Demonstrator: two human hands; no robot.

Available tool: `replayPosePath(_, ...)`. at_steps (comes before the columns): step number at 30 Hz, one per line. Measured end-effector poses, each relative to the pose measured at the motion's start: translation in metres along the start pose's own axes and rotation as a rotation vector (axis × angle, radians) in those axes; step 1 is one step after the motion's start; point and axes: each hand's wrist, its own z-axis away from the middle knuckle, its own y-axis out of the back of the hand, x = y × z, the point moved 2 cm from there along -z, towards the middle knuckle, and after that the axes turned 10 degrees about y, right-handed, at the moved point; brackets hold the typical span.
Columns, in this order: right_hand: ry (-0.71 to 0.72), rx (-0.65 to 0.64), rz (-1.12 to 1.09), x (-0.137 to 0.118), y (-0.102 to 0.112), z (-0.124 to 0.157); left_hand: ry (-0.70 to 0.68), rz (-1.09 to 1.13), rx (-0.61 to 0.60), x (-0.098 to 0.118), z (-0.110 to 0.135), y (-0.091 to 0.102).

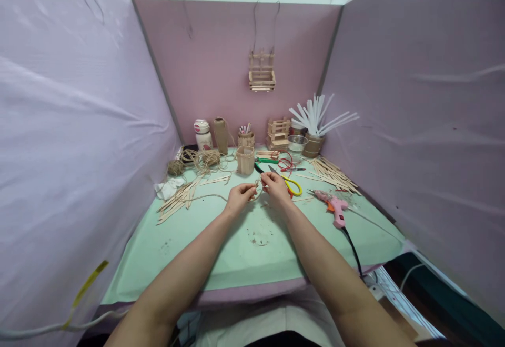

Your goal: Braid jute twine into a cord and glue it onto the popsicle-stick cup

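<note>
Close together over the middle of the table, my left hand [241, 198] and my right hand [275, 186] pinch a thin length of twine [213, 196]. The twine trails left from my left hand toward a pile of wooden sticks [179, 199], and a small loop of it hangs between my fingers. Fingertips hide the exact grip. Just beyond my hands stands a small stick-built cup [245, 160]. Yellow-handled scissors [294, 186] lie beside my right hand, partly covered by it.
A pink glue gun [335, 207] lies at right, its cord running off the front edge. More sticks [333, 173] spread behind it. Along the back are tangled twine [201, 161], a twine spool [221, 136], a clear bowl [296, 147] and glue sticks [314, 115]. Fabric walls enclose the table.
</note>
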Motion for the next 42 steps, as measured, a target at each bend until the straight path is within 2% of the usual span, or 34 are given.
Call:
replayPosePath(4,-0.019,0.02,-0.034,-0.001,0.0,0.001,0.055,0.043,-0.046,-0.003,0.0,0.0)
replayPosePath(11,-0.031,-0.047,-0.022,-0.002,-0.002,0.002,0.143,0.178,-0.117,-0.006,0.0,0.001)
replayPosePath(14,-0.063,-0.029,0.004,-0.002,-0.001,0.002,0.148,0.241,-0.129,-0.006,-0.001,0.0)
replayPosePath(18,-0.082,-0.006,0.109,-0.002,0.001,0.003,0.111,0.205,-0.114,-0.006,-0.003,0.002)
replayPosePath(22,-0.17,-0.143,0.186,-0.005,-0.003,0.009,-0.003,0.096,-0.092,-0.005,-0.006,0.006)
replayPosePath(25,-0.23,-0.271,0.051,-0.008,-0.007,0.013,-0.084,0.01,-0.065,-0.003,-0.006,0.008)
replayPosePath(27,-0.214,-0.32,-0.027,-0.01,-0.009,0.014,-0.105,-0.034,-0.044,-0.001,-0.006,0.008)
replayPosePath(34,-0.07,-0.198,-0.008,-0.007,-0.008,0.011,-0.116,-0.079,-0.042,0.003,-0.003,0.007)
replayPosePath(42,-0.101,-0.118,-0.011,-0.006,-0.007,0.012,-0.117,-0.131,-0.077,0.008,0.004,0.001)
